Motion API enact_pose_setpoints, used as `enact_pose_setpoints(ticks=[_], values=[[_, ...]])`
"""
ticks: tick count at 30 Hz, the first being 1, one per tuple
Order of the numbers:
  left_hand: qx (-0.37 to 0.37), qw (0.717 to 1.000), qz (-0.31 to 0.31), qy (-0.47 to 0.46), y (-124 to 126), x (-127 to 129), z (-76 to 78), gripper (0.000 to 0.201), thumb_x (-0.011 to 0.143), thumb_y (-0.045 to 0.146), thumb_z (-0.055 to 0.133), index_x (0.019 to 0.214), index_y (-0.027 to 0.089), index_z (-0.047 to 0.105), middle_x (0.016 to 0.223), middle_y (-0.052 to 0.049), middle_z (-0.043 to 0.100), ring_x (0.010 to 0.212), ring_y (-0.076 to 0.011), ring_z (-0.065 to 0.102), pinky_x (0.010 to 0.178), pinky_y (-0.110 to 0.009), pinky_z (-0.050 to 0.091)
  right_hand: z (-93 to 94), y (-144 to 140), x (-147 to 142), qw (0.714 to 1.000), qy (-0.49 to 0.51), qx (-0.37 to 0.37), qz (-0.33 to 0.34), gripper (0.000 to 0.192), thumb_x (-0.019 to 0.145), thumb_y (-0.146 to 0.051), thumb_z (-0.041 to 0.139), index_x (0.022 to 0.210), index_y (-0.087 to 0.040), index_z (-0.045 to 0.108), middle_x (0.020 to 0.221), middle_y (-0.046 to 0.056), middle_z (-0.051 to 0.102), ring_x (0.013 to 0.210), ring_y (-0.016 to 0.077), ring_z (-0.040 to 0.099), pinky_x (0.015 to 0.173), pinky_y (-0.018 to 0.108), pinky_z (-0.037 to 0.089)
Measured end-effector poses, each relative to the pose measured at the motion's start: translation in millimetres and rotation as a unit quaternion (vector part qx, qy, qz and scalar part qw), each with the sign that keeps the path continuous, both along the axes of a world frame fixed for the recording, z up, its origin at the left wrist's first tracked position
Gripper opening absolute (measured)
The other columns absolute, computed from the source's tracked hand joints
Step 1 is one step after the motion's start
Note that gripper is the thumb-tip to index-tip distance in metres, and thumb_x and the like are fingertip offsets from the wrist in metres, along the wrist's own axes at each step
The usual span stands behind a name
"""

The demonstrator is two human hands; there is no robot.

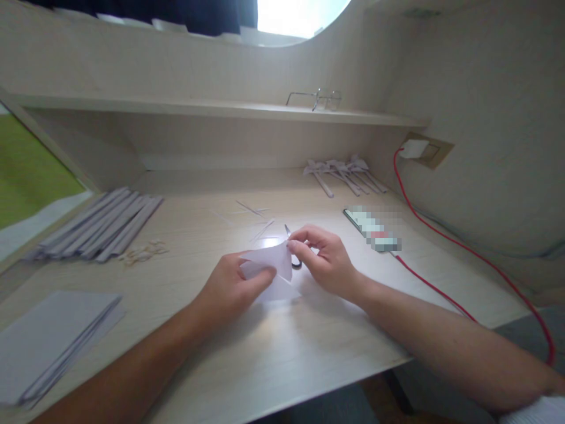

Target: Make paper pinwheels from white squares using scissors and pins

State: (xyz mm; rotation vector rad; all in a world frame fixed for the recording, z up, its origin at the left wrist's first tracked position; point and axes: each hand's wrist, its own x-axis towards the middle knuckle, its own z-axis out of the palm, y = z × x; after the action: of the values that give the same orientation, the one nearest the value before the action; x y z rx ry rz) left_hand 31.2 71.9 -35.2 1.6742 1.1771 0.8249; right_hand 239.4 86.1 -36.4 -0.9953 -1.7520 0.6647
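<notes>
My left hand [232,288] pinches a folded piece of white paper [271,262] just above the desk, near the middle. My right hand [324,259] holds the same paper at its right edge, fingers curled over it. A small pair of scissors [292,247] lies on the desk behind the paper, partly hidden by the paper and my right fingers. Thin paper offcuts [258,221] lie scattered just beyond.
A row of rolled paper sticks [101,224] lies at the left, a stack of white sheets [48,341] at the near left. Finished paper pieces [344,174] sit at the back right. A phone [373,228] with a red cable [441,235] lies to the right. Glasses [315,99] rest on the shelf.
</notes>
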Motion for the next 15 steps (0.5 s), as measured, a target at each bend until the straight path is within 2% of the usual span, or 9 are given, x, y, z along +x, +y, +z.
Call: enact_pose_setpoints(ticks=[4, 9, 12, 15], values=[[-0.035, 0.998, 0.025, -0.040, 3.8, -3.8, -3.8, 0.021, 0.082, 0.034, 0.070, 0.082, 0.013, 0.073, 0.070, -0.002, 0.067, 0.058, -0.0144, 0.058, 0.052, -0.023, 0.041, 1.3, 0.3, -0.9, 0.993, 0.077, -0.083, 0.017, 0.014, 0.088, -0.027, 0.066, 0.078, -0.017, 0.067, 0.068, -0.001, 0.062, 0.059, 0.0122, 0.058, 0.055, 0.025, 0.047], [-0.062, 0.991, 0.056, -0.106, 7.6, -6.0, -1.0, 0.032, 0.079, 0.045, 0.076, 0.082, 0.013, 0.074, 0.070, -0.003, 0.069, 0.058, -0.0145, 0.058, 0.053, -0.023, 0.042, -1.3, 3.9, -1.4, 0.982, 0.128, -0.141, 0.022, 0.011, 0.081, -0.025, 0.067, 0.073, -0.017, 0.065, 0.060, -0.003, 0.059, 0.053, 0.0107, 0.051, 0.049, 0.023, 0.041], [-0.059, 0.988, 0.070, -0.122, 8.7, -5.8, 3.8, 0.034, 0.079, 0.048, 0.076, 0.081, 0.013, 0.074, 0.070, -0.003, 0.070, 0.057, -0.0141, 0.057, 0.052, -0.023, 0.040, -3.8, 8.8, 0.5, 0.980, 0.120, -0.159, 0.014, 0.013, 0.081, -0.024, 0.064, 0.071, -0.017, 0.066, 0.059, -0.002, 0.061, 0.054, 0.0111, 0.051, 0.050, 0.023, 0.039], [-0.047, 0.988, 0.080, -0.124, 9.6, -5.5, 5.0, 0.034, 0.080, 0.048, 0.074, 0.080, 0.014, 0.072, 0.070, -0.002, 0.068, 0.056, -0.0138, 0.056, 0.052, -0.023, 0.039, -4.8, 12.0, 3.2, 0.986, 0.067, -0.152, -0.008, 0.015, 0.083, -0.021, 0.062, 0.071, -0.017, 0.068, 0.060, -0.002, 0.061, 0.055, 0.0118, 0.052, 0.052, 0.024, 0.040]])
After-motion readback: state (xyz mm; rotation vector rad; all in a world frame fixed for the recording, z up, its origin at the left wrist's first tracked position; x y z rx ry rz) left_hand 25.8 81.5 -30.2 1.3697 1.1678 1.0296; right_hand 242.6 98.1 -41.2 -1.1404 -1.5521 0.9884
